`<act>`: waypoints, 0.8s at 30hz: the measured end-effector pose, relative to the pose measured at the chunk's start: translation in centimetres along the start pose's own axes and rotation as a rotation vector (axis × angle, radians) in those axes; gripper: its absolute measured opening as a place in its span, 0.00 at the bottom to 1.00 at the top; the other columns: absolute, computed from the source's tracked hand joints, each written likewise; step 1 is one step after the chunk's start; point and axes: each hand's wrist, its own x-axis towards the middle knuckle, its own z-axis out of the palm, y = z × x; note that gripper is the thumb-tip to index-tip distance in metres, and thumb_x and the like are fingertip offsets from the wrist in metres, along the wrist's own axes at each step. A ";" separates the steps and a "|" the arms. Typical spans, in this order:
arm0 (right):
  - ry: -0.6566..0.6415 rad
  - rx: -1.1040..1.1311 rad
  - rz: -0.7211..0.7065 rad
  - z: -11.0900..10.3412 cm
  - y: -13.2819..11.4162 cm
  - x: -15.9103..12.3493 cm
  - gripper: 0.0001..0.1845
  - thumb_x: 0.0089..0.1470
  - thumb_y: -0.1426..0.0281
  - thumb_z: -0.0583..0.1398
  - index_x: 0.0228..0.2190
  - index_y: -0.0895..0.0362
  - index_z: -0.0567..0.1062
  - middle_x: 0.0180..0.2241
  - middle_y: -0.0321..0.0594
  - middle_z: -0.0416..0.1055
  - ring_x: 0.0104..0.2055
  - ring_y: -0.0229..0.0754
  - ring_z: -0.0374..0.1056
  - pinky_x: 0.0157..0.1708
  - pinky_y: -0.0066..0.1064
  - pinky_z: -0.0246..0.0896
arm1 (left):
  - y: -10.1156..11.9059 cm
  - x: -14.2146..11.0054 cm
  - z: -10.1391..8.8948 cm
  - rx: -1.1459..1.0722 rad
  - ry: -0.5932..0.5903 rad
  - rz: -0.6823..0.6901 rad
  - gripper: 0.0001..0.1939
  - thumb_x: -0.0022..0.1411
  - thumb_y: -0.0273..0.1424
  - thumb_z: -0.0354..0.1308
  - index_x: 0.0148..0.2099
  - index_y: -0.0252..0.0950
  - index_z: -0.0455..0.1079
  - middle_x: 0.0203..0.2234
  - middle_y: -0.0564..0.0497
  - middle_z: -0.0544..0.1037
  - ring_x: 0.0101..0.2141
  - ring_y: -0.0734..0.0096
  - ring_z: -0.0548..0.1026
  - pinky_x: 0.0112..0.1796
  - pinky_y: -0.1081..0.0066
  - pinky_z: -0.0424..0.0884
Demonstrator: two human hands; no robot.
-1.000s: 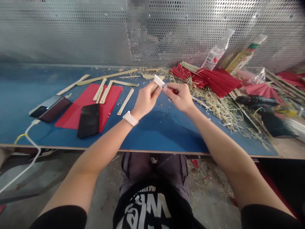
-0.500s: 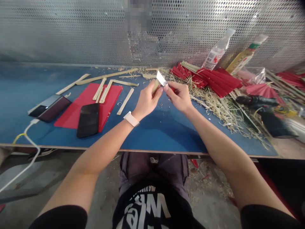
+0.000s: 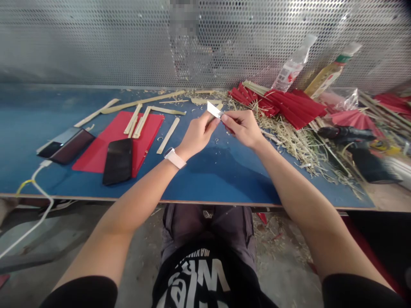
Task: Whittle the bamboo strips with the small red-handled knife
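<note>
Above the blue table, my left hand (image 3: 196, 134) is closed around a pale bamboo strip (image 3: 220, 106), most of which the fingers and the blade hide. A utility knife (image 3: 213, 110) with a slanted bright blade is gripped in my right hand (image 3: 244, 128). Its blade lies across the strip, close to my left fingertips, and its handle is mostly covered by my right fingers. Both thumbs meet near the base of the blade. On the table left of my hands lies a loose bamboo strip (image 3: 168, 136).
A red folder (image 3: 96, 149) carries several bamboo pieces (image 3: 141, 122) and a black phone (image 3: 118, 161). At left is another device (image 3: 72, 147) with a white cable. Shavings (image 3: 292, 141), red fans (image 3: 289, 107), two bottles (image 3: 293, 68) and a power drill (image 3: 346, 134) crowd the right.
The knife blade has tipped lower and slightly left across the bamboo strip. My left wrist has turned a little, showing more of the watch. Both hands keep their hold.
</note>
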 end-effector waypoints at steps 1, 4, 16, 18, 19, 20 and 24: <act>0.007 0.005 0.004 0.1 0.0 0.0 0.42 0.70 0.26 0.58 0.31 0.52 0.77 0.22 0.34 0.63 0.27 0.41 0.57 0.28 0.36 0.52 | 0.0 0.0 0.0 0.001 0.008 -0.003 0.28 0.85 0.61 0.49 0.50 0.43 0.74 0.24 0.54 0.67 0.26 0.64 0.74 0.36 0.62 0.73; 0.041 -0.010 0.009 0.5 -0.1 0.0 0.43 0.69 0.26 0.58 0.29 0.51 0.76 0.22 0.34 0.63 0.27 0.41 0.58 0.29 0.36 0.52 | 0.1 -0.2 0.0 -0.005 0.025 -0.010 0.27 0.85 0.60 0.51 0.50 0.43 0.74 0.24 0.55 0.66 0.25 0.65 0.74 0.36 0.62 0.73; 0.142 0.003 0.054 2.0 0.6 -0.3 0.40 0.72 0.28 0.58 0.31 0.51 0.76 0.24 0.35 0.64 0.27 0.41 0.60 0.28 0.35 0.54 | 0.9 -0.2 0.0 -0.001 0.087 -0.038 0.26 0.85 0.59 0.53 0.50 0.42 0.76 0.25 0.54 0.67 0.27 0.65 0.75 0.36 0.63 0.73; 0.157 0.032 0.060 2.3 0.7 -0.3 0.40 0.71 0.28 0.59 0.32 0.51 0.77 0.23 0.35 0.64 0.26 0.41 0.60 0.27 0.35 0.55 | 0.9 -0.2 -0.1 0.010 0.092 -0.042 0.26 0.85 0.58 0.53 0.51 0.42 0.77 0.25 0.54 0.67 0.27 0.64 0.76 0.36 0.63 0.73; 0.165 0.046 0.063 2.4 0.7 -0.3 0.40 0.71 0.27 0.59 0.32 0.51 0.78 0.23 0.35 0.64 0.26 0.41 0.60 0.27 0.35 0.55 | 0.9 -0.3 -0.1 0.016 0.096 -0.043 0.26 0.85 0.58 0.53 0.51 0.42 0.77 0.25 0.54 0.68 0.28 0.64 0.76 0.36 0.63 0.74; 0.173 0.059 0.068 2.6 0.8 -0.3 0.40 0.70 0.27 0.59 0.33 0.51 0.78 0.23 0.35 0.65 0.26 0.41 0.60 0.27 0.35 0.55 | 0.8 -0.3 -0.1 0.022 0.099 -0.044 0.26 0.85 0.58 0.53 0.51 0.42 0.77 0.26 0.54 0.68 0.28 0.64 0.77 0.36 0.62 0.74; 0.211 0.086 0.084 3.2 0.9 -0.4 0.40 0.69 0.27 0.60 0.35 0.51 0.80 0.24 0.35 0.65 0.28 0.42 0.62 0.26 0.35 0.56 | 0.7 -0.3 0.0 0.038 0.097 -0.044 0.26 0.86 0.56 0.52 0.49 0.41 0.77 0.27 0.52 0.68 0.28 0.64 0.77 0.37 0.61 0.75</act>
